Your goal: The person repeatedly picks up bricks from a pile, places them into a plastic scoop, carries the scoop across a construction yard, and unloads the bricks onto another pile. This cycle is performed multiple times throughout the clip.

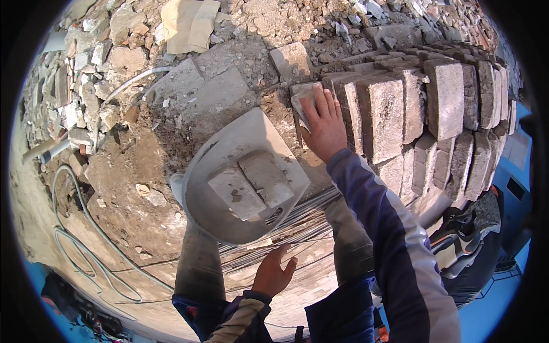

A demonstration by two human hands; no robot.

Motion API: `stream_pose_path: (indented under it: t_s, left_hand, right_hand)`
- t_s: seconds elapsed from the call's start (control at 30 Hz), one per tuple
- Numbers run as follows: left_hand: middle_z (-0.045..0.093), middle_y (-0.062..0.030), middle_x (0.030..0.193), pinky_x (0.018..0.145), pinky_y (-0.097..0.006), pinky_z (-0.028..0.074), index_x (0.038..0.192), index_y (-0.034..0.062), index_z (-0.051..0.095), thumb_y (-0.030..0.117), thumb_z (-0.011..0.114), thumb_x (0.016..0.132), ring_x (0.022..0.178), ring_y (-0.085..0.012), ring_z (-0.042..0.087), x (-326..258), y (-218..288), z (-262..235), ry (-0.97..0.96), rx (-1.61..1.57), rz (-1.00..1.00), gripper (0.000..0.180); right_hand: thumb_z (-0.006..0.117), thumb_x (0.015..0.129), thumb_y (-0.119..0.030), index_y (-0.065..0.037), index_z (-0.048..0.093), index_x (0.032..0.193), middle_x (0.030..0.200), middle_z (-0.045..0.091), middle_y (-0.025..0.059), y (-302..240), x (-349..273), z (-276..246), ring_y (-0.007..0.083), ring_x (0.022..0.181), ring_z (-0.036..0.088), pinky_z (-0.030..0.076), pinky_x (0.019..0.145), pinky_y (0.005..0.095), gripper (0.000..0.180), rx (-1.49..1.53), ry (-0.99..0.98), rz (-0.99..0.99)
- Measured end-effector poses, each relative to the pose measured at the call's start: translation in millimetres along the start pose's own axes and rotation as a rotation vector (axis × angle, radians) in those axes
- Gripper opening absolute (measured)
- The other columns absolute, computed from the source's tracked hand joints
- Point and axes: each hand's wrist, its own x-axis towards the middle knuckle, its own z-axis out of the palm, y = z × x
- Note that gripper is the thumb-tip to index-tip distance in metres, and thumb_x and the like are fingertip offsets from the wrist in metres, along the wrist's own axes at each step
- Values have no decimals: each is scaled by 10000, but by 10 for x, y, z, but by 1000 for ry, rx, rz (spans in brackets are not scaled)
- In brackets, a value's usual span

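Note:
My right hand (326, 123) reaches forward, its fingers stretched out over a small grey paving block (302, 94) at the near end of a stack. The palm side touches or hovers just over that block; the contact is hidden. Between my knees sits a dusty grey D-shaped basin (220, 166) with a hole near one edge. Inside it, two rectangular paving blocks lie side by side, one (235, 193) left of the other (266, 177). Nearer my body, my left hand (273, 274) hangs beside the basin's near rim, thumb apart from the fingers and nothing visible in it.
Stacked paving blocks (386, 117) rise to the right in two tiers. Broken rubble (94, 86) covers the ground at left and far. A pale hose (86, 246) loops at left. Thin metal rods (311, 214) lie beneath the basin's near side. Flattened tan cardboard (189, 26) lies ahead.

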Motion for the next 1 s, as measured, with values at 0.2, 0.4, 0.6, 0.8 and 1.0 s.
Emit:
stream_pose_path:
  t_s: [0.2, 0.4, 0.6, 0.8, 1.0]
  left_hand:
    - [627, -229, 1264, 1001, -417, 479, 1314, -9, 567, 318, 637, 961, 1180, -362, 610, -12, 36, -88, -14, 10, 8, 486]
    - [624, -228, 1250, 1009, -420, 465, 1318, 24, 562, 340, 641, 961, 1182, -376, 591, -50, 46, -48, -165, 42, 5, 484]
    - [622, -241, 1209, 982, -451, 475, 1297, 14, 559, 332, 627, 943, 1136, -400, 594, -40, 11, 25, -200, 42, 37, 481]
    - [610, -237, 1268, 1010, -427, 459, 1335, 18, 547, 347, 630, 969, 1188, -383, 583, -37, 0, -1, -199, 48, 17, 499]
    - [616, -235, 1256, 1001, -424, 466, 1336, 20, 551, 355, 631, 966, 1174, -382, 591, -39, 102, -55, -214, 42, 29, 506]
  right_hand:
    - [796, 750, -98, -263, 191, 1594, 1313, 528, 220, -106, -215, 120, 431, 1184, 561, 486, 982, 461, 1052, 386, -1, 462]
    - [769, 747, -36, -222, 185, 1593, 1153, 569, 234, -322, -415, -12, 431, 1055, 610, 520, 905, 470, 1044, 697, 46, 210]
    - [762, 752, -51, -152, 254, 1573, 1282, 549, 278, -1272, -800, 109, 451, 1216, 531, 436, 1031, 457, 971, 1239, -262, 96]
    - [748, 808, -105, -26, 510, 1389, 1257, 586, 250, -823, -653, 145, 413, 1180, 568, 466, 1006, 439, 633, 892, -67, 273]
    - [749, 827, -269, 11, 499, 1378, 1352, 541, 219, 248, 300, 65, 405, 1330, 455, 373, 1130, 453, 667, 280, -90, 99]
